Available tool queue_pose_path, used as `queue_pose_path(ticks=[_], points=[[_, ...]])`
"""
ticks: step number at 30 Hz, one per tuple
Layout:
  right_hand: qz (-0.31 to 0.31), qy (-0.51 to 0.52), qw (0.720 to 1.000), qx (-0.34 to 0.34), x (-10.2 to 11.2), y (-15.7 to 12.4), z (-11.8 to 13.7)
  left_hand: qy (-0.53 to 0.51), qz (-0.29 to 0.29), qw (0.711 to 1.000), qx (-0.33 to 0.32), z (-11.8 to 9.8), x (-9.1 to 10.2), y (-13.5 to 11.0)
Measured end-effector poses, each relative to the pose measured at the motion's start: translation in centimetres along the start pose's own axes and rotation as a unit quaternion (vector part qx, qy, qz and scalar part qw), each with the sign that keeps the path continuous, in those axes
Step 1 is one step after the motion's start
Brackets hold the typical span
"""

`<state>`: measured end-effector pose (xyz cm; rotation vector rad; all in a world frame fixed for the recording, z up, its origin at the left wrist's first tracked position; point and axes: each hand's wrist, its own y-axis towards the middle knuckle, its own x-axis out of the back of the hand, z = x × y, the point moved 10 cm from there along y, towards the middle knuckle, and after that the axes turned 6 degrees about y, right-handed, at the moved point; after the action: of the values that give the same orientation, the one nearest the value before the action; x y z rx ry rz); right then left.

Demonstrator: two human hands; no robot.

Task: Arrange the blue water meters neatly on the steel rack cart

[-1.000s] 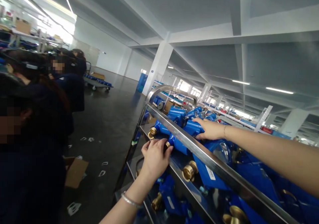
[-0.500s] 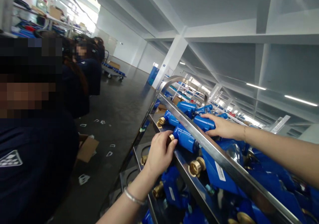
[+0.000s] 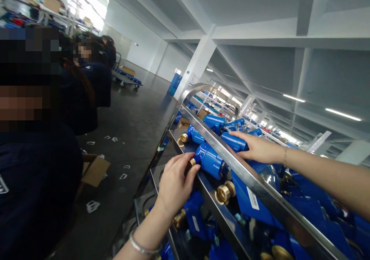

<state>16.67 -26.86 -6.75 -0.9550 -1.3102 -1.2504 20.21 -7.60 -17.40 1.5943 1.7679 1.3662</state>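
Left hand [image 3: 173, 183] pinches the brass end of a blue water meter [image 3: 209, 161] on the cart shelf [image 3: 214, 206]; right hand [image 3: 257, 148], beyond the steel rail [image 3: 260, 192], grips its far end

Bright hall, tilted wide view, with glare at the windows and soft edges.

Daylight comes strongly from the windows [image 3: 86, 15] at 11 o'clock, where it burns out to white, and long ceiling lamps [image 3: 342, 114] at 3 o'clock add thin bright lines. The grey ceiling and white pillar [image 3: 196, 65] are evenly lit, without hard shadows. The steel rail [image 3: 260, 188] from centre to 5 o'clock shows pale streaks of reflected light. The floor [image 3: 135, 117] has a dull shine. People in dark clothes at 9 o'clock are underexposed, almost without detail, and parts there are pixelated. Straight lines bend and stretch toward the edges, and the far shelves at 2 o'clock are hazy and overbright.
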Motion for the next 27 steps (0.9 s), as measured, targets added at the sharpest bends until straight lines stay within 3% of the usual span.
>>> queue_pose_path(ticks=[6, 14, 20, 27], points=[[0.003, 0.024, 1.000, -0.016, 0.8, 1.2, -2.3, 0.070, 0.095, 0.993, -0.006, -0.3, -2.0, 2.4], [-0.014, 0.115, 0.993, -0.021, 1.1, 2.0, -4.5, 0.061, 0.126, 0.990, 0.007, 0.2, -3.4, 3.4], [-0.089, 0.153, 0.983, -0.058, 1.7, 1.6, -5.4, 0.049, 0.155, 0.987, 0.002, -0.2, -3.4, 4.2], [-0.195, 0.101, 0.973, -0.075, 3.1, 1.1, -5.0, 0.074, 0.168, 0.983, -0.019, -0.8, -4.4, 4.6]])
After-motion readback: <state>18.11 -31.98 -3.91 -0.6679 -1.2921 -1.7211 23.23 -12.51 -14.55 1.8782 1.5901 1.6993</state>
